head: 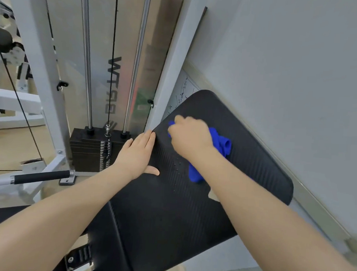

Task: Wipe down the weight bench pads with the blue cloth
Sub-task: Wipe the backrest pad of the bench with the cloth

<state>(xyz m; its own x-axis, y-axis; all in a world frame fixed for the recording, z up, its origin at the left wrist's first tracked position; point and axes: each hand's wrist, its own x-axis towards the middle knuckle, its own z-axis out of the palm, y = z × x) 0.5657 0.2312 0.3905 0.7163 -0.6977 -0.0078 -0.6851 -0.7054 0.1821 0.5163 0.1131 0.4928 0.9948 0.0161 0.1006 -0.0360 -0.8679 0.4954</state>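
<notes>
Right hand [191, 137] bunches blue cloth [218, 149] on ribbed, seemingly wet-dotted pad [254, 169].

The bench pad [222, 198] wears a black, matt covering with fine ribbed lines across it and a few small droplets on it, and the blue cloth [220, 149] bunched on it looks soft and fleecy, like microfibre. Beside it the guide rods [88, 59] are bright polished metal, the frame [172, 59] is smooth white-painted metal, and the weight stack [91, 150] is dull dark metal. The handle grip [41, 176] looks like matt black rubber or foam, and the wall [288, 78] is flat, pale and unglossed
</notes>
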